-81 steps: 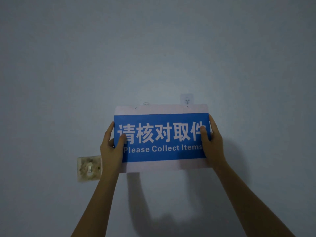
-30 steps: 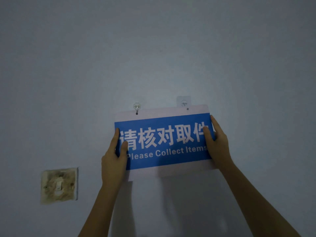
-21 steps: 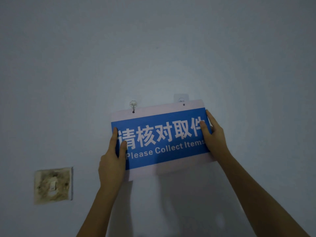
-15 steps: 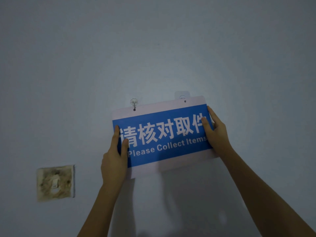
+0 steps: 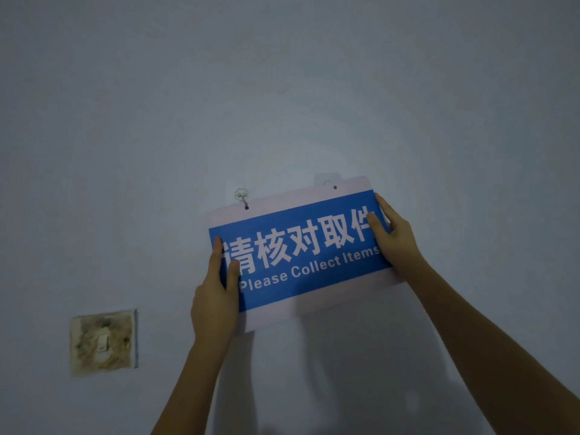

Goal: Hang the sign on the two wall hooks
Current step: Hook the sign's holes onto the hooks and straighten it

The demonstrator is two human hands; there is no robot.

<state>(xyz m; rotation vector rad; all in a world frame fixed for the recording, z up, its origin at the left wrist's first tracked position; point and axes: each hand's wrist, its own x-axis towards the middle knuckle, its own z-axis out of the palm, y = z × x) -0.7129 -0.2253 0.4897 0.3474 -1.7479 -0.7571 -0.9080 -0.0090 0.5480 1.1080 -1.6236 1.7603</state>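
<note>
A blue and white sign reading "Please Collect Items" lies tilted against the wall, its right side higher. My left hand grips its left edge and my right hand grips its right edge. The left hook passes through the sign's left hole. The right hook's clear pad peeks above the top edge, just left of the right hole; the sign covers the hook itself.
A dirty, yellowed wall switch sits on the wall at lower left. The rest of the dim grey-blue wall is bare, with the shadows of my arms below the sign.
The left hole went onto the left hook. Since then the sign's right side has risen, so the sign tilts more and covers the right hook.
</note>
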